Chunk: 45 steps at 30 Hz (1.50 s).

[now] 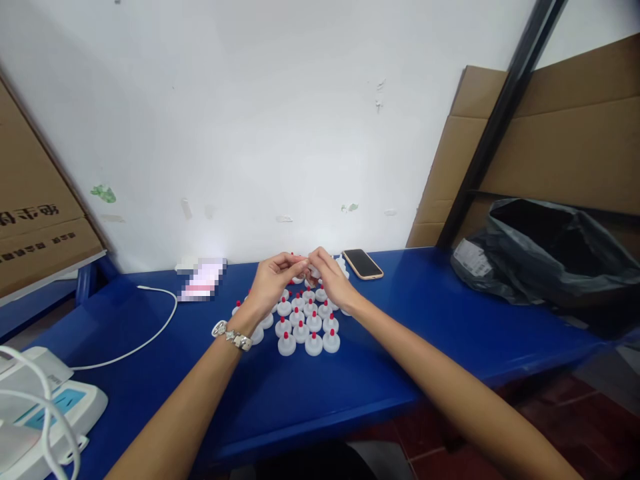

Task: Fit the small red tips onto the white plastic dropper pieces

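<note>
Several white nozzle caps with red tips (313,343) stand upright, close together, on the blue table (350,407). Above the back of this group, my left hand (275,280) and my right hand (330,280) meet at the fingertips. Both hands are closed in a pinch. Whatever sits between the fingers is too small and too covered to make out. Something white shows just under my right fingers; I cannot tell whether it is held or standing behind. A watch or bracelet (233,335) circles my left wrist. My forearms and hands hide part of the caps.
A phone (363,263) lies right of the caps, near the white wall (280,133). At the left are a white cable (165,320) and a white and blue device (75,407). A dark plastic bag (480,267) sits at the right, by cardboard (575,133).
</note>
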Tool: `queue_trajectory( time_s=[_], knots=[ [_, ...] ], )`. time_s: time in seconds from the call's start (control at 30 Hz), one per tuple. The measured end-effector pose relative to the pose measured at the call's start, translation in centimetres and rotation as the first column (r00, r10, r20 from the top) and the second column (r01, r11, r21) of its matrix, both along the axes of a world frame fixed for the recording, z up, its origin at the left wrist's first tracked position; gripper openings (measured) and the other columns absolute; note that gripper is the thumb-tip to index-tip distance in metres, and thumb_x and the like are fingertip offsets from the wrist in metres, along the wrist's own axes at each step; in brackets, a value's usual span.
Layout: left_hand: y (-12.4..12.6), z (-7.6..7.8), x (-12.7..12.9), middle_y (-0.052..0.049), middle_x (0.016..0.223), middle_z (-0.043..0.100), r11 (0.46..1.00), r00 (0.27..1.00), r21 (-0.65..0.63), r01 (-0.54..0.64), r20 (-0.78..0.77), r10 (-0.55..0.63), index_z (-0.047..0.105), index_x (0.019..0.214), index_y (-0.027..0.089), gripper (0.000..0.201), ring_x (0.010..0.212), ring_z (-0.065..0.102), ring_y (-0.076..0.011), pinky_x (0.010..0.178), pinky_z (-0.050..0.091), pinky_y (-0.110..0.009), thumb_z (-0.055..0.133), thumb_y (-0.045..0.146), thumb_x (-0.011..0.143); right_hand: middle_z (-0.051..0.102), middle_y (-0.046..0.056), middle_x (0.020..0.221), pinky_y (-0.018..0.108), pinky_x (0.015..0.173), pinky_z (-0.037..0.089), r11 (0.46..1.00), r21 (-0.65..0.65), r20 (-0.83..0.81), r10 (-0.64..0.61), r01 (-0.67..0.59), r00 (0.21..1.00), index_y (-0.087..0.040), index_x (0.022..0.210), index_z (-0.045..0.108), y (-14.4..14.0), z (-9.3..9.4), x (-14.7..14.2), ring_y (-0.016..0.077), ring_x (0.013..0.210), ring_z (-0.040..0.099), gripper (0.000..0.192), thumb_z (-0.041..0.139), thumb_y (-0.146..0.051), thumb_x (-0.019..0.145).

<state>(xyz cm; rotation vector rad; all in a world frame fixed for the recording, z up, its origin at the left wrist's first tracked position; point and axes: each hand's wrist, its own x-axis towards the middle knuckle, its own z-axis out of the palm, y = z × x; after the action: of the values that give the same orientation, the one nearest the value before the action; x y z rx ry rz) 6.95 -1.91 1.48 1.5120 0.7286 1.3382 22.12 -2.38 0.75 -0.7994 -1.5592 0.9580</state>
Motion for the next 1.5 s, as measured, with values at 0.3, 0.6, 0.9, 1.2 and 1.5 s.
queue_trajectory(
  time_s=[0.3, 0.6, 0.9, 1.2, 1.5],
  knots=[
    [0.5, -0.1, -0.4, -0.006, 0.087, 0.073, 0.995, 0.984, 0.041, -0.092, -0.151, 0.098, 0.072, 0.089, 0.015, 0.035, 0.079, 0.064, -0.0163, 0.079, 0.052, -0.029, 0.07, 0.049, 0.08, 0.063, 0.001, 0.076, 0.027, 0.063, 0.042, 0.997, 0.042, 0.325, 0.054, -0.071, 0.944, -0.018, 0.086, 0.063, 1.2, 1.6, 3.8, 0.013, 0.066, 0.054, 0.029, 0.067, -0.046, 0.082],
    [0.3, -0.9, -0.8, -0.003, 0.081, 0.072, 0.935, 0.801, 0.325, -0.144, -0.517, 0.303, 0.07, 0.083, 0.018, 0.031, 0.075, 0.064, -0.0179, 0.073, 0.048, -0.029, 0.056, 0.044, 0.089, 0.068, 0.001, 0.074, 0.024, 0.064, 0.043, 0.936, 0.153, 0.644, -0.337, 0.316, 0.687, -0.017, 0.091, 0.071, 9.1, 1.1, 4.8, 0.014, 0.068, 0.06, 0.017, 0.062, -0.026, 0.079],
    [0.6, -1.7, -0.7, -0.003, 0.082, 0.071, 0.893, 0.673, 0.446, -0.065, -0.641, 0.37, 0.07, 0.086, 0.02, 0.027, 0.076, 0.063, -0.018, 0.071, 0.046, -0.03, 0.051, 0.039, 0.091, 0.075, 0.008, 0.087, 0.039, 0.096, 0.037, 0.887, 0.178, 0.848, -0.358, 0.427, 0.391, -0.019, 0.078, 0.074, 13.2, -0.7, 3.8, 0.0252, 0.096, 0.065, 0.011, 0.065, -0.025, 0.076],
    [1.2, -1.2, -0.3, -0.005, 0.083, 0.071, 0.876, 0.615, 0.479, -0.055, -0.675, 0.408, 0.07, 0.085, 0.022, 0.028, 0.078, 0.063, -0.022, 0.07, 0.043, -0.032, 0.05, 0.041, 0.091, 0.072, 0.014, 0.109, 0.045, 0.097, 0.032, 0.814, 0.237, 0.831, -0.453, 0.531, 0.323, -0.019, 0.106, 0.072, 14.1, -0.9, 5.9, 0.03, 0.111, 0.058, 0.032, 0.052, -0.035, 0.086],
    [1.4, -1.0, -1.0, -0.006, 0.084, 0.071, 0.861, 0.551, 0.496, -0.109, -0.691, 0.468, 0.071, 0.089, 0.022, 0.03, 0.078, 0.063, -0.0231, 0.07, 0.042, -0.032, 0.049, 0.042, 0.092, 0.073, 0.011, 0.097, 0.042, 0.097, 0.032, 0.812, 0.239, 0.824, -0.459, 0.532, 0.331, -0.019, 0.089, 0.075, 14.5, -1.3, 5.6, 0.0285, 0.11, 0.056, 0.019, 0.061, -0.027, 0.08]
  ],
)
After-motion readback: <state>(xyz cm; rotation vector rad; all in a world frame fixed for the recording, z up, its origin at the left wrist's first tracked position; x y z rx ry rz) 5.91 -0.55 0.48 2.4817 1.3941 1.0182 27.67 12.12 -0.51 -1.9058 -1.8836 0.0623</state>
